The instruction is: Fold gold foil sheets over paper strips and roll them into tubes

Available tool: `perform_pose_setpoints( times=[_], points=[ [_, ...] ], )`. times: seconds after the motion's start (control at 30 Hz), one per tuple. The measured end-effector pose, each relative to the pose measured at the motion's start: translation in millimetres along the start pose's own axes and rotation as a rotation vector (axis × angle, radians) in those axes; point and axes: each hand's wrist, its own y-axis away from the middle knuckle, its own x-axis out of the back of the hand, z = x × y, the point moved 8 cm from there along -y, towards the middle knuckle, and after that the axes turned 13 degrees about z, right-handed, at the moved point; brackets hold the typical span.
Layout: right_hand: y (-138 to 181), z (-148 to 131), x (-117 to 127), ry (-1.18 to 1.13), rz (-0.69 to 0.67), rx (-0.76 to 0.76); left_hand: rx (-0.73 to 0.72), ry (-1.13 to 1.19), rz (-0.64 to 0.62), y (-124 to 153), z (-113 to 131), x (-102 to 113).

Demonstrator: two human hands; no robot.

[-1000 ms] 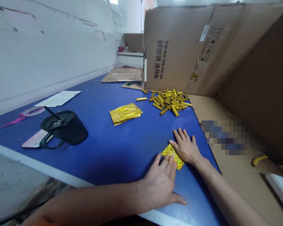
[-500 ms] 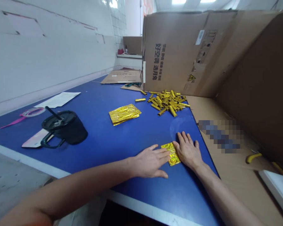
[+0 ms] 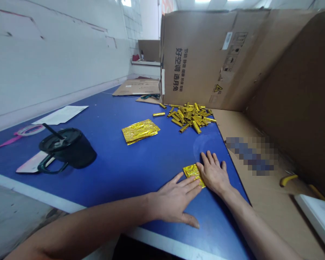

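Observation:
A small piece of crinkled gold foil lies on the blue table under the edge of my right hand, whose palm and fingers rest flat on it. My left hand lies flat just beside it, its fingertips at the foil's lower edge. Neither hand grips anything. Farther up are a flat stack of gold foil sheets and a heap of several rolled gold foil tubes, with one loose tube to its left.
A black lidded tumbler with a straw stands on the blue table, near a white paper sheet and a pink-handled tape roll. A cardboard box wall rises behind the heap. Cardboard sheeting lies along the right edge.
My left hand has moved from below the foil piece to its side, fingers now pointing toward my right hand. The foil piece has shifted slightly left and is partly covered by my right hand.

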Motion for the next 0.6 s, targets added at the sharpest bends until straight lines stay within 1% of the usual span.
perform_pose_setpoints(
  times=[0.07,0.17,0.27,0.37,0.43,0.6],
  points=[
    [0,0,-1,0.001,-0.002,0.000,0.006,0.016,-0.007,7,-1,0],
    [-1,0,-2,0.000,-0.010,0.008,-0.002,0.003,-0.001,12,0,4],
    [-1,-1,-1,-0.004,-0.013,0.029,-0.024,-0.062,0.037,7,0,14],
    [-2,-5,-1,-0.032,-0.027,0.093,-0.054,-0.113,0.083,1,-2,21],
    [-5,-9,-3,-0.066,-0.032,0.162,-0.055,-0.098,0.078,0,-5,19],
    [-13,-16,-6,-0.153,-0.049,0.328,-0.001,0.026,-0.024,4,-4,4]
  ],
)
